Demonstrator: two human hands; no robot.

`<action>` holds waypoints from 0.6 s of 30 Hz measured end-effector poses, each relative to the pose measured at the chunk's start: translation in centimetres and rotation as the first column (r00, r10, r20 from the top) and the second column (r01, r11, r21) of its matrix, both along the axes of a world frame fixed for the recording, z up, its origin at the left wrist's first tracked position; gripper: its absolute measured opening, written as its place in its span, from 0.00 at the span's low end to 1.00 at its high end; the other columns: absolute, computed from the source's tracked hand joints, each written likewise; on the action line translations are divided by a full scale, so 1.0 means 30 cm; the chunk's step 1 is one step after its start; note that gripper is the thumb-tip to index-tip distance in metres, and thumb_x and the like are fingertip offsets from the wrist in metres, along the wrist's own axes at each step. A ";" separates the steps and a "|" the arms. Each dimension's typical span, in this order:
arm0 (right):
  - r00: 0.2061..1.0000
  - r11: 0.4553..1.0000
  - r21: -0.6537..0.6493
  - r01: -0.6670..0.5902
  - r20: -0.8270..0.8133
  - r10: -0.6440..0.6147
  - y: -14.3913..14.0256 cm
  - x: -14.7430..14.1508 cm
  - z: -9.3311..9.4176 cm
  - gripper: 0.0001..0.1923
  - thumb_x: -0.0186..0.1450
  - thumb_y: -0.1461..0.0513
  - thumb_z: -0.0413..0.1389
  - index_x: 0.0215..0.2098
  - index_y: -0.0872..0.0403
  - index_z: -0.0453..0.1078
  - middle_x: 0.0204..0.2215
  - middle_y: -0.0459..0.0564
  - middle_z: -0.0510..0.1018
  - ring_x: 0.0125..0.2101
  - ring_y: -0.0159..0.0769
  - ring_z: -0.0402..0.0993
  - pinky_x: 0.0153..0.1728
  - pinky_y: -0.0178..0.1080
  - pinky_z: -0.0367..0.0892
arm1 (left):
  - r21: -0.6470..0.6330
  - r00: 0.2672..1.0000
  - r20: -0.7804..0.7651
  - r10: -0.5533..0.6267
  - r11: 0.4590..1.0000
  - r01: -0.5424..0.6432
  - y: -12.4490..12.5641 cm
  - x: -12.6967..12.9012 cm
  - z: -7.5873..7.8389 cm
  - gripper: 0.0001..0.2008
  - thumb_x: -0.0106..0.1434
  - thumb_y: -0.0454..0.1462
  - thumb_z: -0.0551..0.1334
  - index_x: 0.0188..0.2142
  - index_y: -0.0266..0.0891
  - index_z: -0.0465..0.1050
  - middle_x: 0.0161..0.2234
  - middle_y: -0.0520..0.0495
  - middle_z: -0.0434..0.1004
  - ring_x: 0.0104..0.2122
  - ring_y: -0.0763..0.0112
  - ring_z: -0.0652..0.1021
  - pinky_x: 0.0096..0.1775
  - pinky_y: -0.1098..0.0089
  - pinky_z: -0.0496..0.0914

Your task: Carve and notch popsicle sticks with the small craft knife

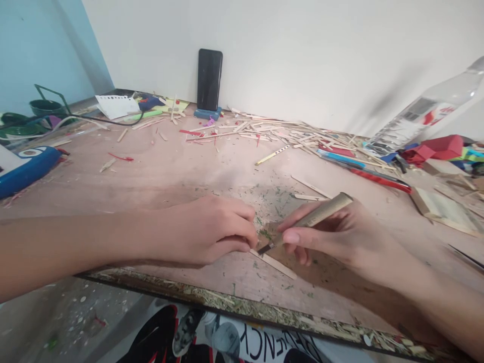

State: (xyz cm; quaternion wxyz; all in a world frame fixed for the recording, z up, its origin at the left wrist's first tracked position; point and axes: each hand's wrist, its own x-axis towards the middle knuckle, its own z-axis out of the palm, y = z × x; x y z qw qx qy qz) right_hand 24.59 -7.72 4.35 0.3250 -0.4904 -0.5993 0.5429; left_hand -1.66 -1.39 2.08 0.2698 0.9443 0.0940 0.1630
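Note:
My left hand [223, 224] rests low over the tabletop, its fingers closed on one end of a thin flat wooden stick [278, 264]. The stick's other end slants down to the right on the table. In my right hand [340, 234] is a craft knife [317, 213] with a thick tan handle, held between thumb and fingers. Its short dark blade points down and left, at the stick close beside my left fingertips. Green shavings [266, 234] lie scattered around both hands.
Loose wooden sticks [264, 128] pile along the wall behind. A black phone [209, 79] stands upright in a blue holder. At right are a tilted clear bottle [423, 113], pens [378, 176] and wood blocks [442, 209]. The table's broken front edge [227, 300] runs close below my hands.

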 end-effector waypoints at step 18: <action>0.991 0.968 0.249 0.003 0.127 -0.036 0.009 0.008 0.053 0.10 0.63 0.53 0.73 0.30 0.49 0.85 0.21 0.48 0.82 0.20 0.32 0.76 0.22 0.31 0.73 | -0.014 1.000 -0.004 0.004 1.000 -0.004 -0.009 -0.005 0.015 0.08 0.75 0.29 0.60 0.39 0.37 0.77 0.39 0.49 0.78 0.41 0.68 0.76 0.47 0.69 0.67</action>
